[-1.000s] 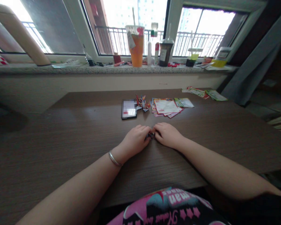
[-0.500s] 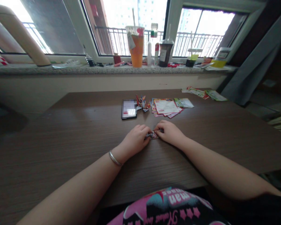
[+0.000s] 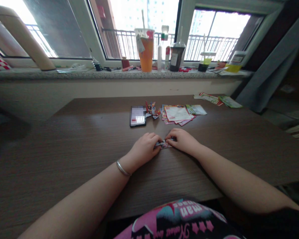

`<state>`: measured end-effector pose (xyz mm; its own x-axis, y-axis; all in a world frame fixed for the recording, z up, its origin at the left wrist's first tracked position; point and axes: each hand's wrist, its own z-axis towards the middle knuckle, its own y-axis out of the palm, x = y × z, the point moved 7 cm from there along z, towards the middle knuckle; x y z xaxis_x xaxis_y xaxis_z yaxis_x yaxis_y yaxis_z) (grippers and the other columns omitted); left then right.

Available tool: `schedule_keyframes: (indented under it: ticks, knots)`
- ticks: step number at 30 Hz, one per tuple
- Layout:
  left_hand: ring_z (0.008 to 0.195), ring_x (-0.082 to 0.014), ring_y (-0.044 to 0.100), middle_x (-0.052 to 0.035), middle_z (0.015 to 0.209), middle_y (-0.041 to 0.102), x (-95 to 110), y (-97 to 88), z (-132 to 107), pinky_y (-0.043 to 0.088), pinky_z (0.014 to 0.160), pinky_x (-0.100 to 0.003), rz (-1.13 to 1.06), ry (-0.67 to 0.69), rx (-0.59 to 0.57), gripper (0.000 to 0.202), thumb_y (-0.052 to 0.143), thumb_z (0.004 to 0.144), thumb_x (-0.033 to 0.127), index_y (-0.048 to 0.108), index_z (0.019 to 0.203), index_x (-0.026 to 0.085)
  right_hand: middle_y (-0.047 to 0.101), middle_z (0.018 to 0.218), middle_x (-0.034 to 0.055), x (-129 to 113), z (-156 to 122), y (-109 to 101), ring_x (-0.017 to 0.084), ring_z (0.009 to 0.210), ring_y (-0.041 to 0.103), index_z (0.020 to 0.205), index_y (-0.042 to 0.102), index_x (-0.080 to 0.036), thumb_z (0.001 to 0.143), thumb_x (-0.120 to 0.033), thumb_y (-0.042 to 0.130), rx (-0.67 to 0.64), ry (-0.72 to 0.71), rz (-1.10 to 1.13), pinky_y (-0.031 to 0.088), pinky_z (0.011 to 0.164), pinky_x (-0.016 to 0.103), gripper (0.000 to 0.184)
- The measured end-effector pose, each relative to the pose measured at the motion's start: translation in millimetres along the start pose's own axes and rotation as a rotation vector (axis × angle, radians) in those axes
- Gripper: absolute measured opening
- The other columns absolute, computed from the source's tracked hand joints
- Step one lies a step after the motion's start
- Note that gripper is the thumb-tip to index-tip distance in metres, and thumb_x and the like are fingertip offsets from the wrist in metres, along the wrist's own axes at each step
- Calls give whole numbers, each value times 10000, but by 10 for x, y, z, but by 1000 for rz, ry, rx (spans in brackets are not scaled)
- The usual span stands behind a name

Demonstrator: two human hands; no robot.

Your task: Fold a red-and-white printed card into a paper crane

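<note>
Low over the table, a small strip of folded printed paper (image 3: 166,145) lies between my two hands. My left hand (image 3: 146,146) pinches its left end, with the fingers curled over it and a silver bracelet at the wrist. At the other end, my right hand (image 3: 183,140) has thumb and fingertips closed on the paper. Both hands cover part of the strip, so its full shape is hidden. Just beyond my hands stand some colourful folded paper pieces (image 3: 153,111). Beside these lies a dark-edged phone-like device (image 3: 138,117) with a blurred screen.
A stack of printed paper sheets (image 3: 177,113) lies beyond my right hand. More paper leaflets (image 3: 210,98) rest at the table's far right edge. On the stone windowsill (image 3: 109,73) stand an orange drink cup (image 3: 146,54), a dark drink cup (image 3: 176,57) and several small things.
My right hand has shifted slightly right along the paper strip, and a little more of the strip shows between the hands. My left hand stays nearly in place.
</note>
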<state>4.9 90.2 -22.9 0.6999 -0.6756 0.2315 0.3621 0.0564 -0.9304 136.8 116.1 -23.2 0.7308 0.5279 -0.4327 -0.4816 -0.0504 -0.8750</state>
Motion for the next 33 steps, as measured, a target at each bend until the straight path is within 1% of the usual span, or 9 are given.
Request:
schedule_keyframes:
  ticks: [4, 9, 12, 16, 22, 25, 29, 33]
  knots:
    - [909, -216, 553, -57, 961, 616, 6, -6, 2, 470, 825, -352, -4, -8, -9, 142, 586, 840, 219, 593, 977, 183, 675, 898, 57, -26, -9, -5, 176, 888, 599, 847, 716, -181, 818, -215, 629, -8, -26, -23, 439, 831, 289, 98]
    - [902, -205, 566, -46, 951, 621, 3, -1, -3, 474, 810, -339, -42, 3, -12, 114, 576, 858, 218, 589, 969, 196, 660, 914, 57, -23, -23, 12, 181, 909, 587, 884, 701, -178, 813, -225, 644, -52, -75, -22, 432, 836, 291, 102]
    - [910, -204, 572, -42, 947, 620, -7, 2, -5, 476, 814, -336, -56, 9, -7, 114, 586, 852, 214, 582, 965, 200, 652, 904, 50, -8, -25, 16, 180, 907, 582, 884, 693, -179, 802, -221, 659, -61, -77, -9, 429, 826, 286, 97]
    - [917, -197, 577, -38, 954, 616, -10, 6, -7, 480, 811, -326, -72, 17, 8, 131, 577, 845, 188, 573, 975, 205, 634, 893, 39, -13, -26, 9, 166, 866, 578, 873, 680, -177, 789, -209, 670, -41, -65, 7, 429, 781, 269, 90]
    - [863, -180, 573, -37, 931, 597, -5, -5, -9, 481, 770, -305, -62, 9, 15, 116, 552, 842, 174, 577, 952, 198, 614, 886, 29, -77, -37, 23, 165, 877, 571, 866, 662, -179, 788, -202, 665, -25, -82, 4, 420, 783, 263, 81]
    - [847, -174, 567, -36, 921, 597, -6, -17, -6, 474, 755, -295, -73, 9, 20, 112, 539, 851, 177, 577, 955, 196, 604, 869, 23, -115, -44, 18, 160, 858, 562, 853, 652, -180, 782, -197, 666, -11, -87, -1, 413, 759, 253, 75]
    - [835, -182, 559, -34, 868, 603, -5, -3, 5, 462, 749, -299, -51, 32, 15, 50, 555, 860, 212, 580, 895, 187, 593, 846, 17, -170, -51, 9, 151, 819, 547, 835, 642, -181, 778, -193, 666, 7, -94, -22, 397, 721, 243, 63]
    - [808, -183, 550, -34, 833, 611, 5, 2, 17, 448, 746, -302, 14, 43, 0, 64, 559, 864, 236, 586, 837, 185, 600, 860, 19, -209, -57, 23, 159, 839, 543, 841, 629, -190, 781, -206, 667, 7, -91, -56, 386, 724, 250, 73]
